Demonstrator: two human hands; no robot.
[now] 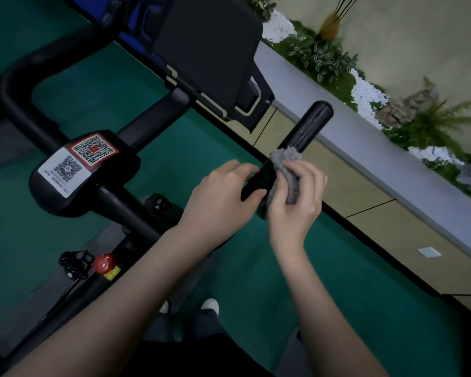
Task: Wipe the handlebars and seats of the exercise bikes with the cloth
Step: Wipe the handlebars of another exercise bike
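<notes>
A black exercise bike fills the left and middle of the head view. Its right handlebar grip (312, 126) points up and to the right, with wet streaks near its rounded end. My left hand (220, 197) grasps this grip lower down, fingers curled round it. My right hand (297, 200) presses a crumpled grey cloth (290, 170) around the same grip, just above my left hand. The left handlebar loop (19, 96) curves at the far left. No seat is visible.
A black centre hub with QR-code stickers (79, 161) sits on the bar. A black console screen (210, 50) stands above. A red knob (104, 263) and pedal (74, 261) lie below. A white-topped ledge with plants (392, 148) runs along the right. Green floor (337, 295) surrounds the bike.
</notes>
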